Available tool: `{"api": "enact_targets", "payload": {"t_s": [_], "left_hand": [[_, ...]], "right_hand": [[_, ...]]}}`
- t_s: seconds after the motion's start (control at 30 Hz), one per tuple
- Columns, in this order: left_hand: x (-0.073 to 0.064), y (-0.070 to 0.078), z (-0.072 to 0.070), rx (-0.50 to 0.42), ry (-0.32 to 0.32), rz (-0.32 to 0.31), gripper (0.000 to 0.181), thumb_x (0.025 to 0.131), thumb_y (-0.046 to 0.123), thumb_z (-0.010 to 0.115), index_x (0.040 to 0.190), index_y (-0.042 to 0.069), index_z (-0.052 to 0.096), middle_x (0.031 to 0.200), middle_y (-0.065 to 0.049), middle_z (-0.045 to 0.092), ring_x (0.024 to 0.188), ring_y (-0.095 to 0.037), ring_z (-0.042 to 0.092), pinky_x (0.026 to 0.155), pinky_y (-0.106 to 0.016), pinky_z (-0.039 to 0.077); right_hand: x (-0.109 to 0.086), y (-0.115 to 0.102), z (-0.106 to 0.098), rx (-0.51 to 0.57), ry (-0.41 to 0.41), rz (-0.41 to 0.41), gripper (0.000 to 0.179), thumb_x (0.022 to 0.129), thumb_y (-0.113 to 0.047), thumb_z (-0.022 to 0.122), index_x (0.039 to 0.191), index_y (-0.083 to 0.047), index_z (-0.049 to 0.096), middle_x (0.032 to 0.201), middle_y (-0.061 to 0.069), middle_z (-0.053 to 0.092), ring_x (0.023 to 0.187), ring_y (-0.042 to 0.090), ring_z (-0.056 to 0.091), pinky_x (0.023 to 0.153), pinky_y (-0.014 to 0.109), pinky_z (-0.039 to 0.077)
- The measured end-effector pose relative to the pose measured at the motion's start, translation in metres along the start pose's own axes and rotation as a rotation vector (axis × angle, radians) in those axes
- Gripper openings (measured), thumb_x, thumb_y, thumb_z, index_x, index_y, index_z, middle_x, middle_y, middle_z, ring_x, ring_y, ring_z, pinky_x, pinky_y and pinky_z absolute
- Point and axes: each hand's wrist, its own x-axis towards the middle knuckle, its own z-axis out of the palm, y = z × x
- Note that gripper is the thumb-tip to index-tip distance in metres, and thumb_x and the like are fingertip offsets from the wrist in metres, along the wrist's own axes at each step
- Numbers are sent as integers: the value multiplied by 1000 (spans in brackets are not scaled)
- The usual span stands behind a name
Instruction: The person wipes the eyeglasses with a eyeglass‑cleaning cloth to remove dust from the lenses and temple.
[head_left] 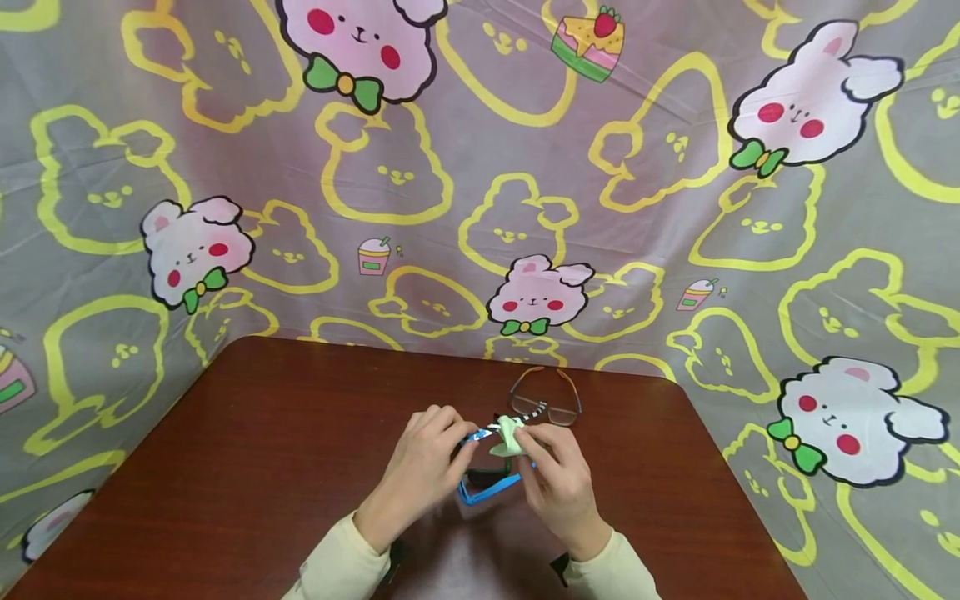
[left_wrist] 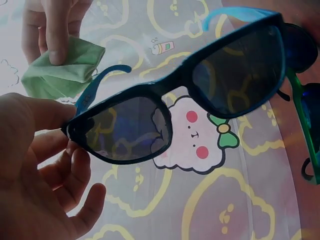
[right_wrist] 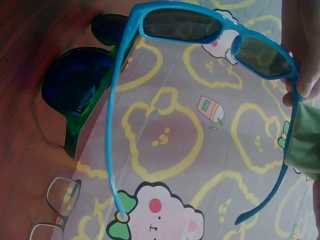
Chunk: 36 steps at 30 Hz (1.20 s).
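Note:
My left hand (head_left: 423,454) pinches a pair of blue sunglasses (head_left: 491,493) at one front corner by the hinge. In the left wrist view the dark lenses (left_wrist: 240,70) face the camera and the temples are unfolded. My right hand (head_left: 558,483) holds a light green cloth (head_left: 510,446) between thumb and fingers. That cloth (right_wrist: 307,140) is folded around the temple on the left hand's side, covering its middle. The temple's curved tip (right_wrist: 252,215) sticks out past it. Black-and-white stripes show on this temple in the head view. The sunglasses are held up above the table.
Green-framed sunglasses (right_wrist: 80,85) with dark blue lenses lie on the brown table (head_left: 300,417), below the held pair. Clear eyeglasses (head_left: 562,412) with unfolded temples lie farther back, beyond my right hand. A patterned curtain (head_left: 420,275) surrounds the table's back and sides.

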Motion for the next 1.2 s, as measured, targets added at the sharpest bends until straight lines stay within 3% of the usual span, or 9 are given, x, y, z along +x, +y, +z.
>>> {"api": "enact_targets", "payload": {"t_s": [0.23, 0.4, 0.63, 0.93, 1.2], "left_hand": [[-2, 2, 1, 20, -48, 6, 5, 82, 17, 72, 86, 14, 70, 80, 6, 54, 73, -12, 47, 68, -32, 41], [-2, 2, 2, 9, -39, 33, 4, 83, 17, 71, 86, 14, 70, 81, 6, 55, 74, -13, 48, 68, -32, 41], [-2, 2, 1, 0, -27, 19, 4, 82, 15, 71, 85, 14, 69, 80, 6, 55, 73, -13, 48, 65, -30, 40], [-3, 4, 2, -5, -48, 16, 6, 82, 16, 72, 85, 13, 69, 82, 5, 55, 73, -13, 47, 66, -30, 40], [-5, 4, 2, -57, -15, 5, 4, 83, 15, 72, 85, 14, 69, 80, 6, 54, 73, -10, 48, 66, -28, 39]], "right_hand": [[2, -1, 0, 2, 10, -13, 19, 93, -7, 56, 99, 4, 70, 93, 20, 61, 83, 32, 58, 77, 33, 48], [-3, 1, 1, 0, -67, 14, 21, 95, -9, 53, 103, 3, 69, 98, 19, 61, 88, 32, 58, 79, 34, 47], [-8, 0, 2, -15, -128, 28, 24, 95, -10, 50, 102, 3, 69, 101, 19, 60, 90, 33, 58, 80, 35, 47], [-6, 1, 2, -39, -81, 15, 22, 93, -9, 56, 102, 7, 68, 103, 23, 60, 91, 36, 58, 80, 38, 47], [-9, 0, 1, -49, -201, 81, 25, 95, -13, 54, 106, 5, 68, 105, 18, 62, 98, 35, 56, 85, 39, 47]]}}
